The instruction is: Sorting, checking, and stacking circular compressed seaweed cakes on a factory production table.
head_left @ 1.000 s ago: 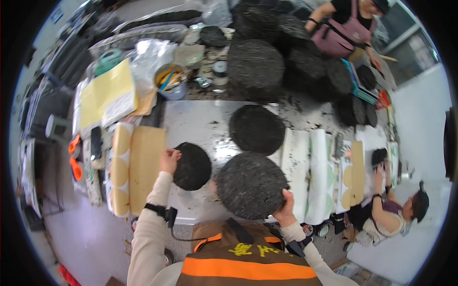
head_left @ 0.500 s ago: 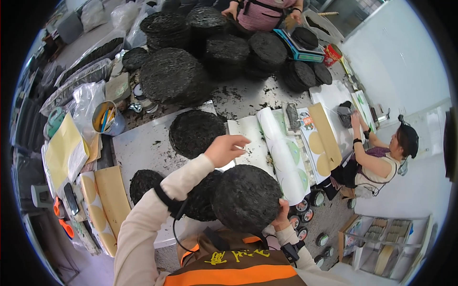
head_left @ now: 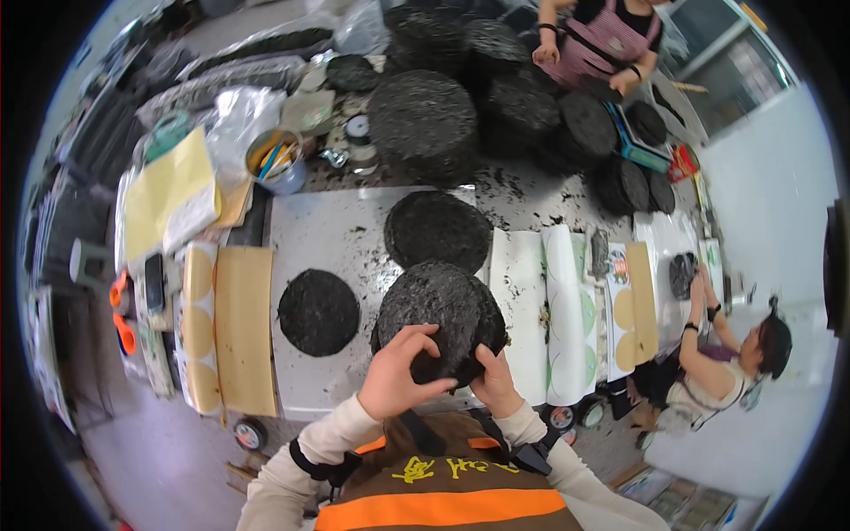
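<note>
A round black cake [head_left: 429, 296], which looks like pressed dried seaweed, lies tilted in front of me over another dark disc whose edge shows at its right. My right hand [head_left: 498, 382] grips the cake's near right edge, thumb on top, its other fingers hidden. On the near left edge rests my left hand [head_left: 398, 372], thumb and fingers apart in a wide curve. A single flat disc [head_left: 320, 312] lies on the pale board [head_left: 301, 212] to the left. Just beyond the held cake lies a low pile of discs [head_left: 438, 230].
Tall stacks of black discs [head_left: 423, 124] stand at the back, with a blue scale [head_left: 651, 157] to their right. White label sheets [head_left: 567, 310] lie right, brown card [head_left: 243, 327] left. A bucket of tools [head_left: 282, 177] stands back left. Two co-workers [head_left: 611, 40] [head_left: 726, 372] are nearby.
My left hand has come down from above the board to the cake's edge. The cake has moved slightly away from me. My view has turned, shifting the table's contents.
</note>
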{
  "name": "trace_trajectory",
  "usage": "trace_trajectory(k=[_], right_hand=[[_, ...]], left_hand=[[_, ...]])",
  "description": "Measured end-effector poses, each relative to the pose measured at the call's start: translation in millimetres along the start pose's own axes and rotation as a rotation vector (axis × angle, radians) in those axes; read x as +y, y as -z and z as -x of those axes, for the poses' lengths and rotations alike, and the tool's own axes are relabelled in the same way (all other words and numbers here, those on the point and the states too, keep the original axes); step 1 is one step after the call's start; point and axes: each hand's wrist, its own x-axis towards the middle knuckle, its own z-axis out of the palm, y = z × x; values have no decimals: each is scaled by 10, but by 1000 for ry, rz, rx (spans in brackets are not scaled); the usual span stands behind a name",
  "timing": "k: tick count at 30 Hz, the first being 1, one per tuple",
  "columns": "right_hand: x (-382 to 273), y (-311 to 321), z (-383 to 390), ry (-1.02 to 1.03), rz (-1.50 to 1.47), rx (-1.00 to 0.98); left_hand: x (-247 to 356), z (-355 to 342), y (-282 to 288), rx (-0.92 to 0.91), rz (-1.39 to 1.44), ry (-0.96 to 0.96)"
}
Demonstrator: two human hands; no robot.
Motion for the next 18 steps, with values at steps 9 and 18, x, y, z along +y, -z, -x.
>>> trace_trajectory(k=[9, 18], right_hand=[[91, 141, -72, -175, -146, 147], [210, -323, 31, 38, 163, -44]], left_hand=[[-1859, 719, 1030, 928, -216, 347], [-151, 272, 77, 240, -168, -8]])
